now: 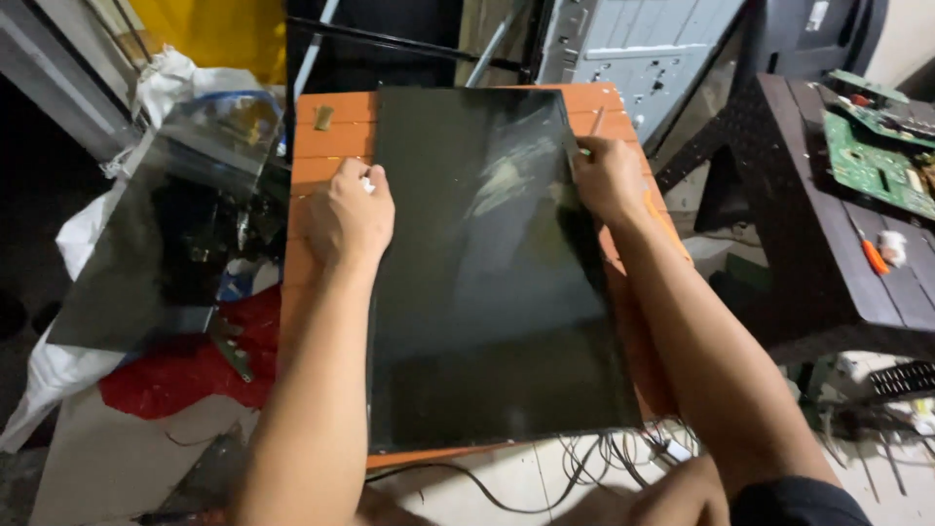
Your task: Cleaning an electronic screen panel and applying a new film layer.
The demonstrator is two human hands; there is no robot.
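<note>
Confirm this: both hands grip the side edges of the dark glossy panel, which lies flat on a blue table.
One detail is off: the table is orange, not blue. The head view shows the left hand and right hand at the side edges of the dark glossy panel, which lies flat on it.

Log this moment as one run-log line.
left hand: grips panel left edge | right hand: grips right edge | dark panel: flat on orange table

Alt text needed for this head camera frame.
Two bare hands, left hand and right hand, grip opposite side edges of a large dark glossy rectangular panel lying on an orange slatted table. Green circuit boards rest on a dark table at right.
</note>
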